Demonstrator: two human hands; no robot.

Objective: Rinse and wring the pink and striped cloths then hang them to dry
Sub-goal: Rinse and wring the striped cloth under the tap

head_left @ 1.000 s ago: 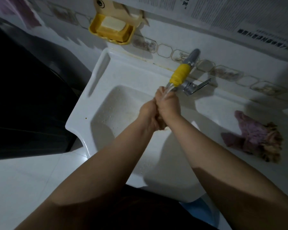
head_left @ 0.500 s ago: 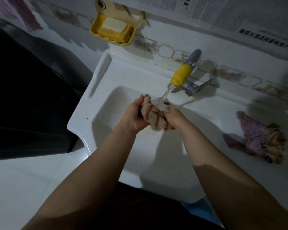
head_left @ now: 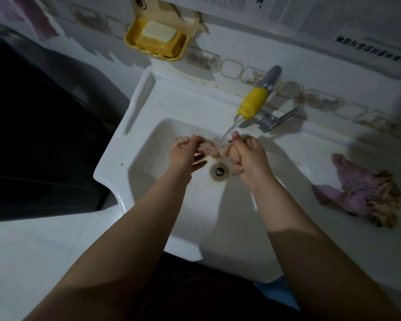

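1. Since half a second ago, both hands have drawn apart: the striped cloth (head_left: 212,149), then bunched between them, is now stretched across the basin under the water stream (head_left: 228,133).
2. Left hand (head_left: 186,154): its fingers (head_left: 183,142) curl over the left end of the striped cloth, holding it; the lower fingers extend loosely toward the drain (head_left: 218,170), blurred.
3. Right hand (head_left: 249,156): its fingers (head_left: 242,141) are curled round the bunched right end of the same cloth, thumb raised beside the stream.
4. Striped cloth: held over the basin of the sink (head_left: 148,117), just at 12 o'clock from the drain, its middle wetted by the stream.
5. Faucet (head_left: 258,98): at 1 o'clock from the hands, grey with a yellow sleeve at the spout, a metal lever (head_left: 280,118) to its right.
6. Pink cloth (head_left: 359,191): lies crumpled on the white surface (head_left: 333,239) at 3 o'clock from the basin, well apart from the hands; a frayed brownish piece touches its right edge.
7. Yellow soap dish (head_left: 158,41): fixed to the wall at 11 o'clock, holding a pale bar of soap (head_left: 158,32).
8. Dark appliance (head_left: 44,140): stands at 9 o'clock, beside the sink.
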